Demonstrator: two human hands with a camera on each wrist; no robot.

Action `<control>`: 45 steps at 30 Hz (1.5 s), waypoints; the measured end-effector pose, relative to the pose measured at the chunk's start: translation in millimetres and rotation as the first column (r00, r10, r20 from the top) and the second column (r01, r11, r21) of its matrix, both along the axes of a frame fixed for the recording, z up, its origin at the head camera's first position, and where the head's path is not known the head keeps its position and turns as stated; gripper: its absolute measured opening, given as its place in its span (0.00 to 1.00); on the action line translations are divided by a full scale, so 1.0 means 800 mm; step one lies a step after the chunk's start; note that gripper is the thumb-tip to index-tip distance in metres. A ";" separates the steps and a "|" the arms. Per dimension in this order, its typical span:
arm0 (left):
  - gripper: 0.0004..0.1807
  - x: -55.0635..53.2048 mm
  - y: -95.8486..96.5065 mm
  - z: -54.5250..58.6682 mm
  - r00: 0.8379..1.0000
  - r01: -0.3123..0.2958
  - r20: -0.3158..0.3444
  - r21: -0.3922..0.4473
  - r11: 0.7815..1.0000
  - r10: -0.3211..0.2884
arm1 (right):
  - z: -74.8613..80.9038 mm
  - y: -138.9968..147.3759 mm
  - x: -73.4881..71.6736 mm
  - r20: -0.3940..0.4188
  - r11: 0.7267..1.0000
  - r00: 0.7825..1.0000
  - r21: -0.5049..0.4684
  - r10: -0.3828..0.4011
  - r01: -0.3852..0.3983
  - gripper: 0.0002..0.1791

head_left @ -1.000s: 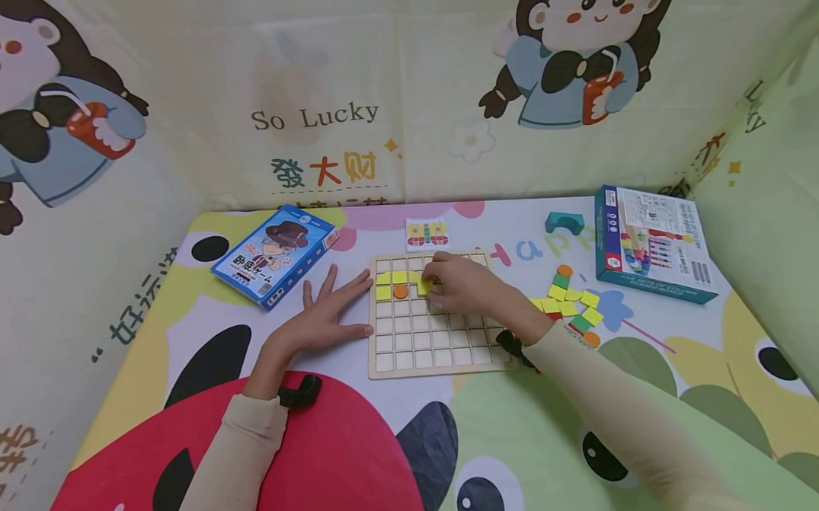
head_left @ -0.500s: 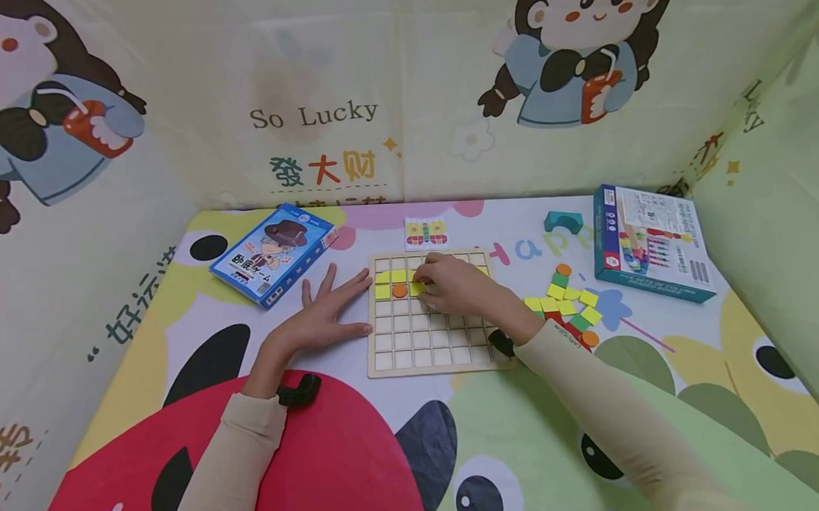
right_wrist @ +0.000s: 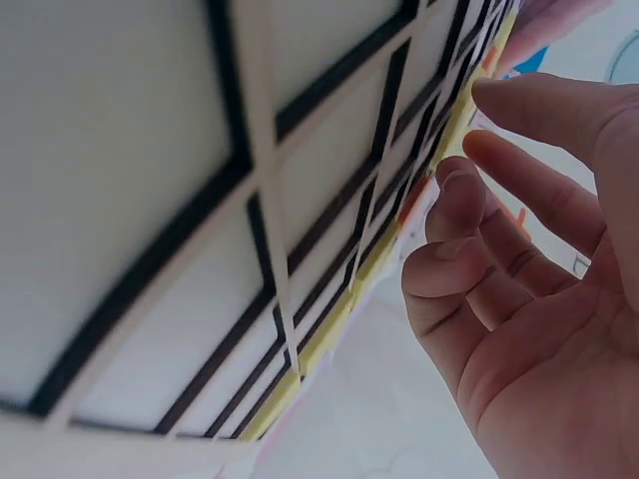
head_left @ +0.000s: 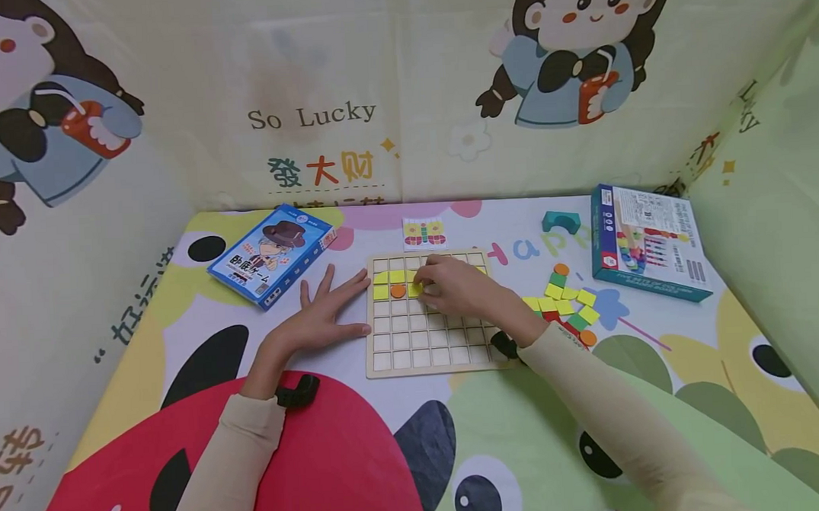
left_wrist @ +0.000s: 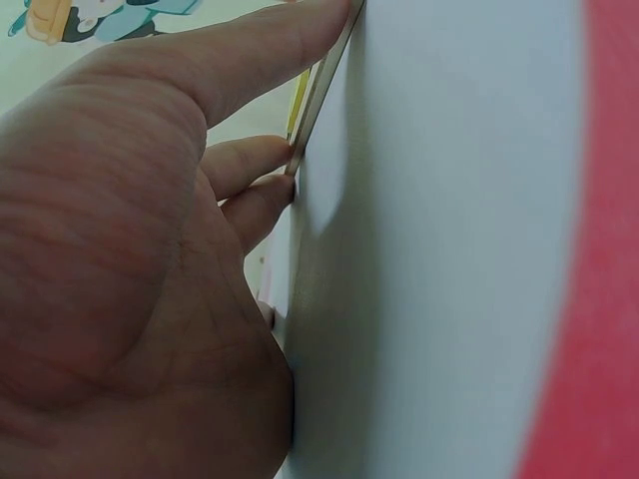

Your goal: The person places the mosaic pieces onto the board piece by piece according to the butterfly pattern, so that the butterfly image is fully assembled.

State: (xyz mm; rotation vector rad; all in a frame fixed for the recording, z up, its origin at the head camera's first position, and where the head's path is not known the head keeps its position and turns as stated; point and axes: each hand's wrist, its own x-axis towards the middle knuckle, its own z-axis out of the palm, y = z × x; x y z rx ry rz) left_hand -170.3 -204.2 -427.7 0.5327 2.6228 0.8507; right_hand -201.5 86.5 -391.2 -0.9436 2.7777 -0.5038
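A wooden grid board (head_left: 442, 367) lies on the table, with several yellow square tiles (head_left: 381, 292) and an orange round piece (head_left: 398, 291) in its upper left cells. My left hand (head_left: 321, 318) has its fingers spread, and its thumb and fingertips touch the board's left edge. Over the board's upper middle, my right hand (head_left: 460, 285) pinches a yellow square tile (head_left: 413, 289) at a cell, largely hidden by the fingers. The right wrist view shows the right thumb and index finger at a yellow tile (right_wrist: 454, 135), the other fingers curled.
Loose yellow, green, red and orange pieces (head_left: 564, 307) lie right of the board. Behind it sits a butterfly pattern card (head_left: 424, 233). A blue game box (head_left: 272, 254) is at the left, a teal arch block (head_left: 561, 221) and another box (head_left: 656, 245) at the right.
My right hand has shifted slightly left over the board with the yellow tile, then stays nearly still. The left hand keeps its place at the board's edge.
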 end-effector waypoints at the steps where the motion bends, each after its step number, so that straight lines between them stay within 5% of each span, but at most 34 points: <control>1: 0.51 0.000 0.000 0.000 1.000 -0.001 0.001 -0.001 1.000 0.001 | 0.001 0.003 0.001 -0.001 1.000 1.000 -0.003 -0.002 0.002 0.16; 9: 0.52 0.001 0.001 0.001 1.000 -0.007 0.006 -0.001 1.000 0.007 | 0.005 0.043 0.010 -0.020 0.998 0.998 0.001 -0.062 0.062 0.18; 19: 0.52 0.001 0.001 0.000 1.000 -0.011 0.007 -0.011 1.000 0.011 | 0.009 0.135 0.019 -0.033 0.983 0.982 -0.018 -0.184 0.184 0.16; 30: 0.51 0.000 0.000 0.001 1.000 0.000 0.007 -0.011 1.000 0.000 | 0.012 0.229 0.028 0.016 0.935 0.935 0.020 -0.354 0.354 0.19; 45: 0.51 -0.001 -0.001 -0.002 1.000 0.006 -0.005 -0.008 1.000 -0.006 | 0.002 0.259 0.027 0.049 0.900 0.901 0.094 -0.430 0.425 0.21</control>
